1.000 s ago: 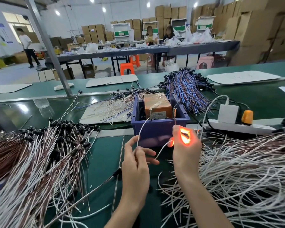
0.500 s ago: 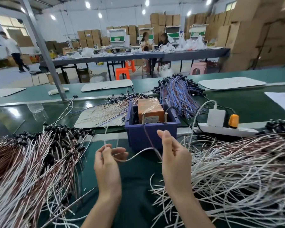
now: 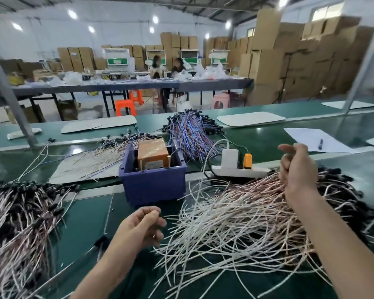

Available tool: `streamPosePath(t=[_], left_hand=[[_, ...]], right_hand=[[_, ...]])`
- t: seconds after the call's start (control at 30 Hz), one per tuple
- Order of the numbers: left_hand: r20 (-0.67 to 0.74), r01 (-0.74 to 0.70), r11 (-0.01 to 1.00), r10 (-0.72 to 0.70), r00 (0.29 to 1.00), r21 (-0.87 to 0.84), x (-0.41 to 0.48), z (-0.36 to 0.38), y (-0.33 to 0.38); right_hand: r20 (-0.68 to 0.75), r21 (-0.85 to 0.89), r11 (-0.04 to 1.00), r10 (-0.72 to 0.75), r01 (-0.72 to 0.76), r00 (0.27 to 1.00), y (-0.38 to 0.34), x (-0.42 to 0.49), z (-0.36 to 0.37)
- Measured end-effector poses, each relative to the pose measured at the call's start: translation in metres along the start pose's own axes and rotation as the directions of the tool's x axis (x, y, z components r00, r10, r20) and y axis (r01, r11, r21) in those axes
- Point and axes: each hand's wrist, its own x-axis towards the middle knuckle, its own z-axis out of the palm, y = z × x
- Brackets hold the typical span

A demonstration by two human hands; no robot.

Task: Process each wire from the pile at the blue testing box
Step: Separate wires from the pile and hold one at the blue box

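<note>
Two hands, as we count them. Item: the left hand [image 3: 143,227], lower centre of the frame, fingers curled together just in front of the blue testing box [image 3: 153,184]; we cannot tell whether they pinch a wire. Item: the right hand [image 3: 298,169], right of centre, raised over the pile of white wires [image 3: 235,229], fingers loosely curled, holding nothing we can see. Item: second pile [image 3: 20,223], lower left. Item: power strip [image 3: 240,172], right of the box. All on the green counter [image 3: 84,223].
</note>
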Motion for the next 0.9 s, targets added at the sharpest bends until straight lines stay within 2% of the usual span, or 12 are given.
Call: streamPosePath(t=[0.13,0.2,0.27,0.3,0.33,0.43,0.57,0.7,0.8,0.9], left_hand=[[0.002,-0.008,1.000,0.008,1.000,0.019,-0.003,0.009,0.005],[-0.001,-0.043,0.998,0.044,0.999,0.044,-0.008,0.011,0.014],[0.025,-0.089,0.989,0.086,0.996,0.120,-0.016,0.006,0.027],[0.047,-0.109,0.979,0.102,0.994,0.174,-0.022,0.000,0.035],[0.065,-0.124,0.963,0.111,0.992,0.240,-0.027,-0.007,0.042],[0.058,-0.168,0.864,0.160,0.985,0.475,-0.044,-0.042,0.065],[-0.089,-0.124,0.663,0.279,0.956,0.738,-0.064,-0.108,0.096],[-0.307,0.116,0.461,0.365,0.879,0.880,-0.085,-0.186,0.116],[-0.423,0.297,0.342,0.396,0.815,0.891,-0.098,-0.231,0.124],[-0.479,0.402,0.267,0.382,0.790,0.876,-0.099,-0.257,0.120]], right_hand=[[-0.014,-0.320,0.939,-0.142,0.131,0.990,-0.010,0.019,-0.019],[0.022,-0.573,0.778,-0.300,0.258,0.954,-0.015,0.017,-0.017],[0.094,-0.760,0.523,-0.499,0.386,0.861,-0.019,0.007,-0.006],[0.149,-0.770,0.440,-0.580,0.462,0.801,-0.018,-0.001,0.003],[0.208,-0.734,0.410,-0.623,0.542,0.754,-0.016,-0.012,0.015],[0.389,-0.523,0.476,-0.605,0.707,0.695,0.000,-0.062,0.062],[0.624,-0.308,0.624,-0.437,0.718,0.647,0.038,-0.147,0.120],[0.777,-0.272,0.728,-0.219,0.629,0.590,0.086,-0.199,0.152],[0.802,-0.306,0.766,-0.113,0.565,0.586,0.114,-0.214,0.157],[0.800,-0.361,0.817,0.023,0.449,0.600,0.131,-0.216,0.152]])
